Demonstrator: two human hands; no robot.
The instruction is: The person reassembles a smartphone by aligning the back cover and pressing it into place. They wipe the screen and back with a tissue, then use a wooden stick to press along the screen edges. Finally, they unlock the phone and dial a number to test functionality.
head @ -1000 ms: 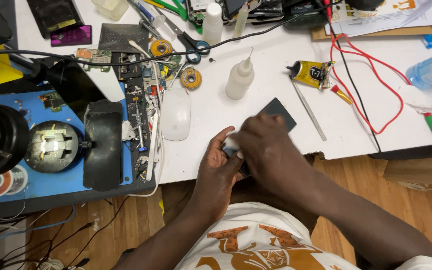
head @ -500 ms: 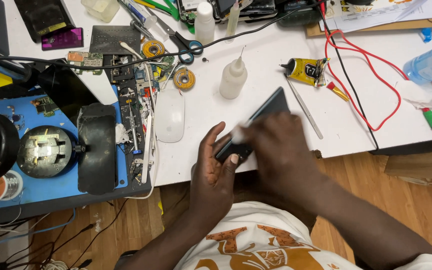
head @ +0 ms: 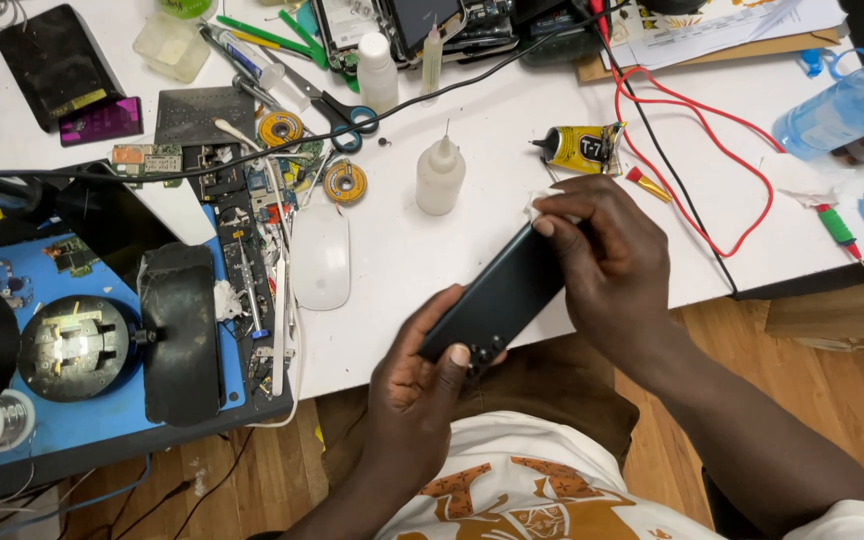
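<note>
- Holding a slim, matte black phone (head: 500,300) in my left hand (head: 422,395), which grasps its near end with the thumb laid across the top face; the device is a flat rectangular slab with rounded corners, angled from lower left to upper right above the front edge of the surface (head: 472,230).
- My right hand (head: 612,270) is clenched on a small crumpled white wipe (head: 542,203), pressing it with bent fingertips against the far end of the phone; the wrist is cocked and the forearm runs off to the lower right.
- The surface is white, smooth and cluttered.
- Just beyond the phone stands a translucent soft plastic squeeze bottle (head: 440,175) with a needle tip, upright.
- A crumpled yellow and black glue tube (head: 582,148) lies near the right hand's knuckles.
- A smooth white mouse (head: 321,257) lies to the left of the phone, apart from it.
- A thin red wire (head: 697,150) loops across the surface on the right.
- A blue repair mat (head: 102,400) with a round metal fixture sits at far left.
</note>
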